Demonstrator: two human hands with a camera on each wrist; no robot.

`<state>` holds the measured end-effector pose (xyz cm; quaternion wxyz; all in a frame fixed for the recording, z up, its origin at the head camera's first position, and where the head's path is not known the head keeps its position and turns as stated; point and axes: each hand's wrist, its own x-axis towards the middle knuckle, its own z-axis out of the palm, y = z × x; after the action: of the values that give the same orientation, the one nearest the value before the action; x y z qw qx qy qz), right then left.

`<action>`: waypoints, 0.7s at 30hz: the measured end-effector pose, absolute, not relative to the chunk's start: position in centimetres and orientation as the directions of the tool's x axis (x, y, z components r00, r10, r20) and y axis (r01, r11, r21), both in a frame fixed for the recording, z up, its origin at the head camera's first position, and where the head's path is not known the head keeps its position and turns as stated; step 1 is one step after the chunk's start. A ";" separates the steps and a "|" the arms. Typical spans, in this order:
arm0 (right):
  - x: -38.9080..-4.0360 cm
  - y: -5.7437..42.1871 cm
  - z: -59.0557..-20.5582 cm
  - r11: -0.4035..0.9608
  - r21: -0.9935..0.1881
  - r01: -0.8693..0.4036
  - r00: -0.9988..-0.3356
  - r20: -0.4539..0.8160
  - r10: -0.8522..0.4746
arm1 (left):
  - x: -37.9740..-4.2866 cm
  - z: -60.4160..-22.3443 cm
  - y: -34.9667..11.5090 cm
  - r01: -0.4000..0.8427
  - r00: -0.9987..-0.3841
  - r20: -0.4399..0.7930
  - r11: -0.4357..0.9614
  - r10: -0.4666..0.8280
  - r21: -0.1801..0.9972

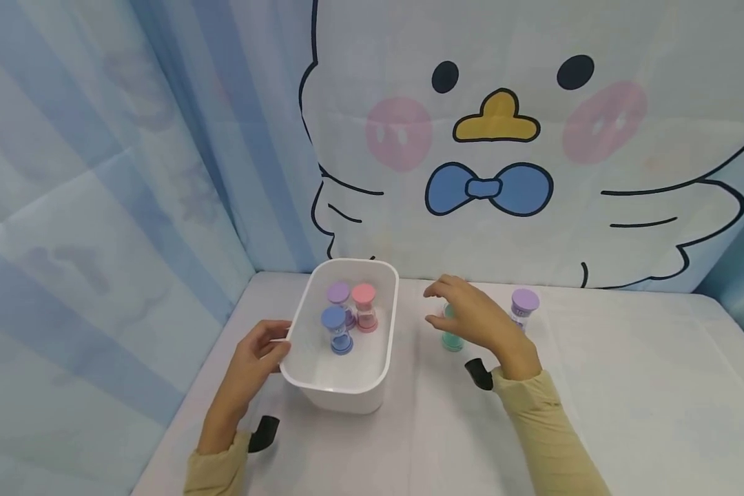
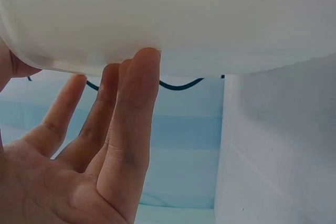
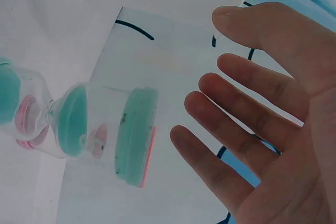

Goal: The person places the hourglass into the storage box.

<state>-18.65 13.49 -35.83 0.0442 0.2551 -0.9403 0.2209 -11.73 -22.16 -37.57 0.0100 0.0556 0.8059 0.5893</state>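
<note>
A white plastic bin [image 1: 347, 401] holds a purple hourglass [image 1: 338, 292], a pink hourglass [image 1: 364, 295] and a blue hourglass [image 1: 335, 318], all upright. My left hand [image 1: 251, 365] touches the bin's left side near the rim; in the left wrist view its fingers [image 2: 131, 108] are fairly straight against the outer wall. Above and beside a green hourglass [image 1: 452, 341] hovers my right hand [image 1: 480, 318], partly covering it in the head view. In the right wrist view the hand's spread fingers are apart from that green hourglass [image 3: 137, 137], and pink parts show behind it.
Another purple hourglass [image 1: 525, 301] stands beyond the right wrist. The white table [image 1: 645, 406] ends at a curtain [image 1: 490, 241] with a cartoon bird at the back. A blue patterned curtain [image 1: 99, 262] hangs along the left. Black wrist pieces [image 1: 479, 374] stick out from both sleeves.
</note>
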 end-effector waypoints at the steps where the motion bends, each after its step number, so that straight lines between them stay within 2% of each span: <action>1: -18.6 13.7 -36.0 0.776 -0.393 -0.494 -0.869 0.190 -0.457 | -11.8 -37.7 -22.2 0.081 -0.993 0.052 0.298 0.105 0.951; 9: -18.5 14.9 -37.4 0.753 -0.421 -0.506 -0.862 0.214 -0.459 | -12.7 -40.0 -23.2 0.068 -0.995 0.044 0.289 0.087 0.955; 21: -18.5 16.0 -38.1 0.725 -0.459 -0.514 -0.857 0.235 -0.460 | -12.7 -39.9 -23.1 0.076 -0.995 0.054 0.292 0.083 0.953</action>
<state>-18.53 16.03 -38.10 0.0524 0.2626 -0.9271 0.2622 -12.71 -23.08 -39.92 0.0028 0.0496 0.8037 0.5930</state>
